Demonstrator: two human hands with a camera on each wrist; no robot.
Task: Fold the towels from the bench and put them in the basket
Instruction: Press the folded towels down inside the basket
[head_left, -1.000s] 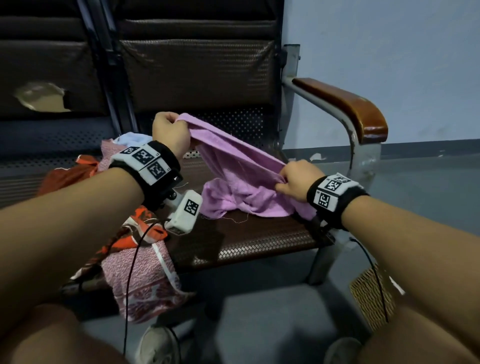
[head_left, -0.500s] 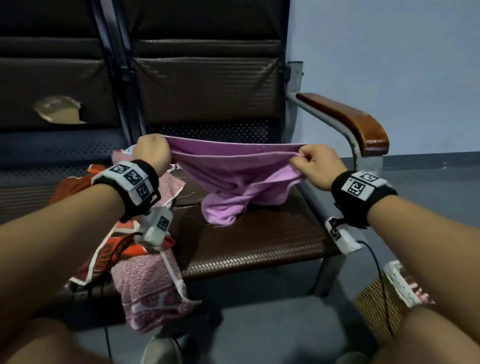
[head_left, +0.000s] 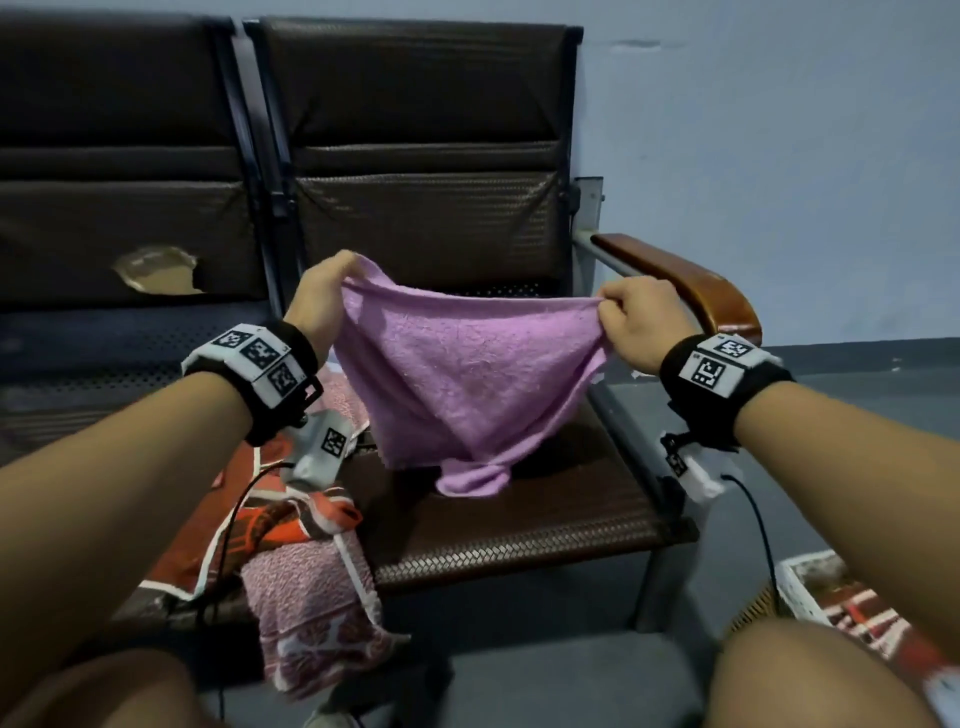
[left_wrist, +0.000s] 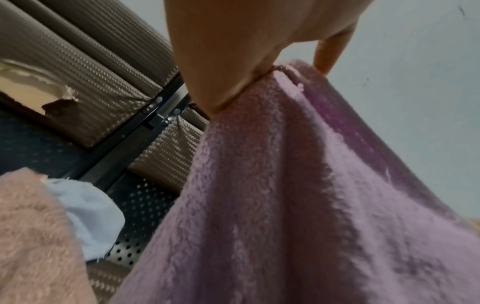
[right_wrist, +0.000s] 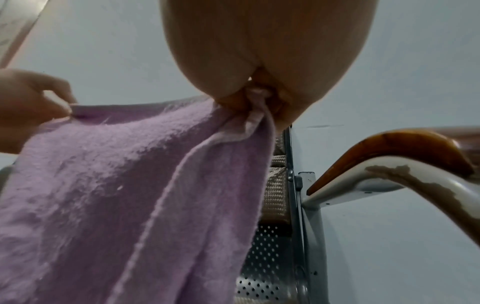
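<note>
The bench (head_left: 519, 540) carried unfolded towels (head_left: 311, 613). Above its seat hung the purple towel (head_left: 467, 384), spread for folding; left hand (head_left: 322, 301) and right hand (head_left: 636, 325) pinched its top corners. Next, presumably, bring corners together.

Black wristbands (head_left: 291, 374) with white tags

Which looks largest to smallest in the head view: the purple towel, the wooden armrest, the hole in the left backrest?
1. purple towel, held up near the camera, so nearness adds to its size.
2. wooden armrest.
3. hole in the left backrest.
</note>
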